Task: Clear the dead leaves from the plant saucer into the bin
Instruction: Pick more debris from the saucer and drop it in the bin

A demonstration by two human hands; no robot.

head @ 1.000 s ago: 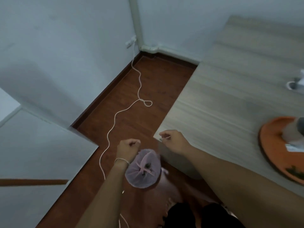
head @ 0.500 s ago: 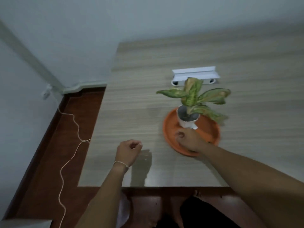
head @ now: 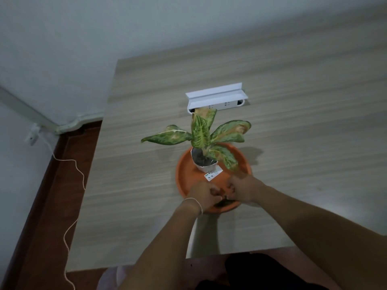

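An orange plant saucer [head: 184,174] sits on the wooden table and holds a small white pot [head: 206,165] with a green-and-yellow leafy plant [head: 200,132]. Dark dead leaves [head: 225,203] lie at the saucer's near rim. My left hand [head: 202,195] and my right hand [head: 244,189] are both inside the saucer's near part, fingers curled and meeting over those leaves. Whether either hand grips a leaf is hidden by the fingers. Only a pale pink edge of the bin [head: 121,273] shows below the table's front edge.
A white power strip with a shelf [head: 216,99] lies on the table [head: 136,206] behind the plant. A white cord [head: 71,216] runs across the brown floor on the left from a wall socket [head: 33,135]. The wall is close behind the table.
The view has swung from the floor and bin up to the table. My right hand reached the saucer first, then my left hand came from the table's left into the saucer beside it.
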